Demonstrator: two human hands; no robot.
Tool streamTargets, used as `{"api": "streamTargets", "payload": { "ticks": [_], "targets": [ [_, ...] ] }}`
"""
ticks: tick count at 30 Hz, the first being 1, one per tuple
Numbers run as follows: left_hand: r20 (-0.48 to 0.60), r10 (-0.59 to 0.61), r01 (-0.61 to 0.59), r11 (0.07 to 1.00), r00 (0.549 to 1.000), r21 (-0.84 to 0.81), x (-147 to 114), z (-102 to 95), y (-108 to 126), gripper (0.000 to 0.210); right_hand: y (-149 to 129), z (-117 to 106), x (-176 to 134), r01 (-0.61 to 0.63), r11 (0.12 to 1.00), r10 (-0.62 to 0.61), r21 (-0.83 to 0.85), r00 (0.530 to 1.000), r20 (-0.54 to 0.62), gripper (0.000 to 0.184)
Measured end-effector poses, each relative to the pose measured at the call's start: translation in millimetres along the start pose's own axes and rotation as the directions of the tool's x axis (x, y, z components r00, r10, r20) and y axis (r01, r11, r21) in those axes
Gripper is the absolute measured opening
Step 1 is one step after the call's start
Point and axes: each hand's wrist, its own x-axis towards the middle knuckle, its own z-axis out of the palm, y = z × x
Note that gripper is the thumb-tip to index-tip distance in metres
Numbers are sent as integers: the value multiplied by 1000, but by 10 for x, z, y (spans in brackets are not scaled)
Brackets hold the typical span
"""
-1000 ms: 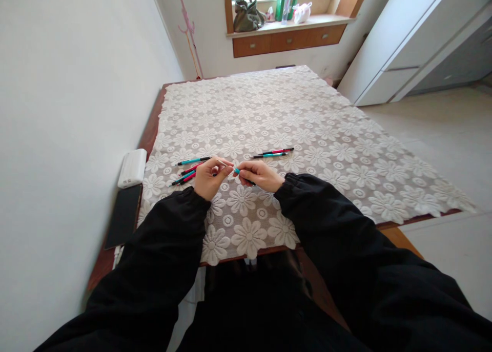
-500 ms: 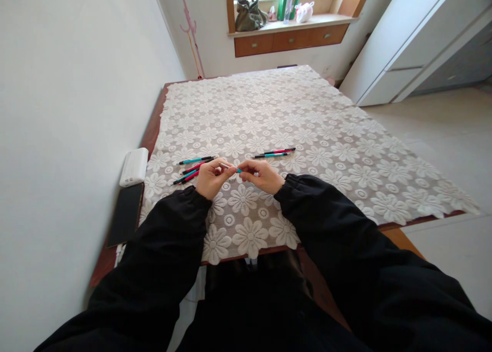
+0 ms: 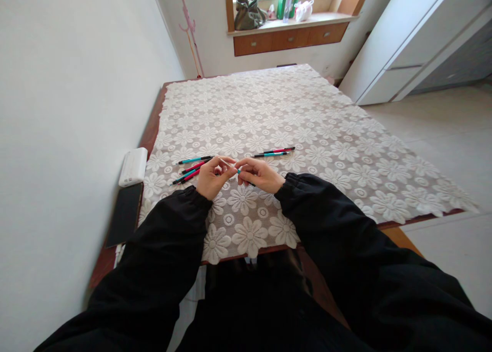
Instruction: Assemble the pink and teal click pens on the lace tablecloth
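Observation:
Close together over the cloth near the table's front edge, both my hands are closed at the fingertips. Between the thumb and fingers of my left hand (image 3: 213,179) a thin pale rod (image 3: 226,163) slants down to the right. My right hand (image 3: 259,173) pinches a teal pen (image 3: 239,171), mostly hidden by the fingers; a dark end shows below them. Whether rod and pen are joined I cannot tell. Several teal-and-black and red-and-black pens (image 3: 191,170) lie by my left hand. Beyond my right hand lie a teal-and-black pen (image 3: 271,154) and a red-and-black pen (image 3: 279,150).
A white floral lace cloth (image 3: 261,106) covers the wooden table. At the left edge, beside the wall, are a white power bank (image 3: 132,166) and a dark flat device (image 3: 124,214) with a white cable. A windowsill (image 3: 292,24) with bags and a bottle is beyond.
My right fingers have curled further over the teal pen, which now tilts down to the right with its dark end showing. More of the pale rod shows. The lying pens have not moved.

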Motion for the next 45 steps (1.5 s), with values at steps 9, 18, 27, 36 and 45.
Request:
{"api": "streamTargets", "payload": {
  "ticks": [9, 18, 27, 36, 45],
  "targets": [
    [126, 217, -247, 909, 968, 335, 1, -68, 14, 28, -23, -27, 32, 45, 980, -34, 193, 998, -59, 34],
    [263, 161, -298, 700, 951, 650, 17, -114, -130, 48, -67, -62, 44, 39, 973, 4, 227, 983, -186, 34],
    [398, 112, -352, 717, 910, 602, 54, -148, -128, 19, -83, -48, 56, 5, 945, 66, 326, 976, -206, 30],
    [430, 76, -355, 701, 900, 618, 40, -152, -43, 6, -152, -34, 73, 8, 967, 62, 254, 962, -264, 43],
    [411, 63, -341, 677, 909, 652, 43, -140, -77, 9, -166, -56, 41, -46, 978, 89, 204, 973, -211, 34]
  ]
}}
